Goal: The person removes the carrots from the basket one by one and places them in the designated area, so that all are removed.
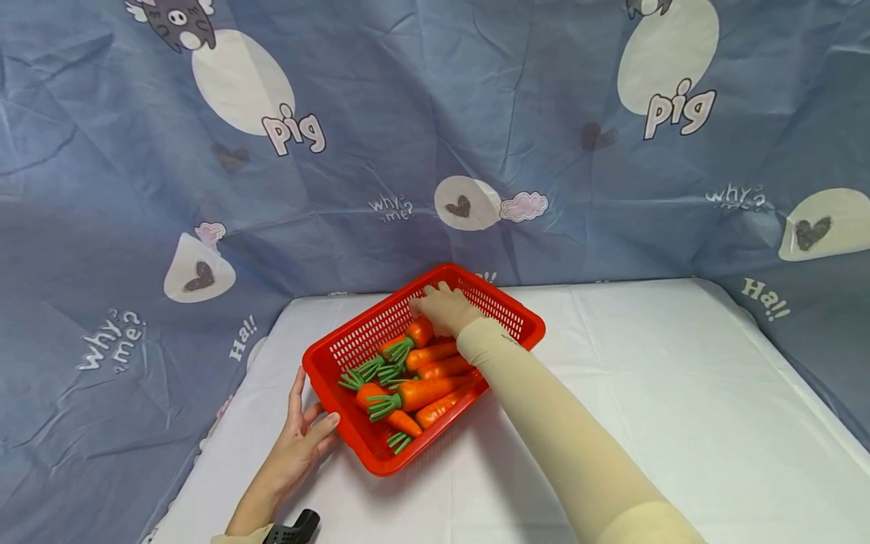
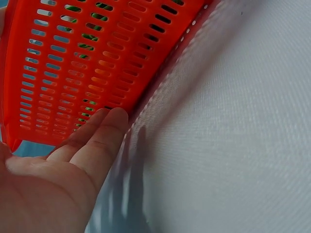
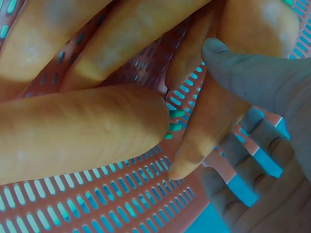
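Note:
A red perforated basket [image 1: 353, 454] sits at an angle on the white cloth, with several orange carrots [image 1: 424, 392] with green tops heaped in it. My left hand [image 1: 299, 438] grips its near left side, the thumb over the rim and the fingers along the outer wall. Seen from the left wrist, two fingertips [image 2: 116, 119] press low on that wall, close to the cloth. My right hand [image 1: 445, 308] reaches into the far part of the basket. In the right wrist view its thumb [image 3: 243, 68] lies against a carrot [image 3: 209, 126], with the fingers at the carrot's other side.
White cloth [image 1: 680, 393] covers the table around the basket and stretches to the right. Behind it hangs a blue patterned curtain [image 1: 381, 136], meeting the table's far edge. The right sleeve [image 1: 564, 431] passes over the basket's near right rim.

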`<action>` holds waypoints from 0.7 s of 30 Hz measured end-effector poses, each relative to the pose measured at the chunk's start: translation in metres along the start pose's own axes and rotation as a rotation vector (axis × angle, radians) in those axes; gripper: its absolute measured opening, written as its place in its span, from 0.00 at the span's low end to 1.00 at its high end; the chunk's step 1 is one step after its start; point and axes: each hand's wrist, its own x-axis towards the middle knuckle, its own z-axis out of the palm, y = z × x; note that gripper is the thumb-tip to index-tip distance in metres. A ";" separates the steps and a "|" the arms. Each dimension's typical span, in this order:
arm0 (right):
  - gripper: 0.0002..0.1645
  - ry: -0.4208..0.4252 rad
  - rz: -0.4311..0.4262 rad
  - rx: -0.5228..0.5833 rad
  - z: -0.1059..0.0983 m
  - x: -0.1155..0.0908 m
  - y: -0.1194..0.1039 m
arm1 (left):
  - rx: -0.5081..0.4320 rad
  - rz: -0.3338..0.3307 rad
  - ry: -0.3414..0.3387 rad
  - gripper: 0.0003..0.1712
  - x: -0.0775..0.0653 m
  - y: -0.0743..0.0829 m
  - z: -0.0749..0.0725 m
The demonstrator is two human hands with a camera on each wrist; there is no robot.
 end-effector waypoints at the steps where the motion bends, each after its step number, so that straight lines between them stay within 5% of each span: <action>1: 0.25 0.005 -0.004 -0.003 0.000 0.000 0.000 | 0.001 0.000 0.000 0.61 0.000 0.000 0.000; 10: 0.23 0.024 -0.012 -0.002 0.000 -0.001 0.000 | 0.003 -0.011 0.002 0.60 -0.001 0.001 0.001; 21: 0.28 -0.005 -0.099 0.028 -0.014 0.002 -0.025 | 0.021 -0.028 0.005 0.60 -0.001 0.002 0.001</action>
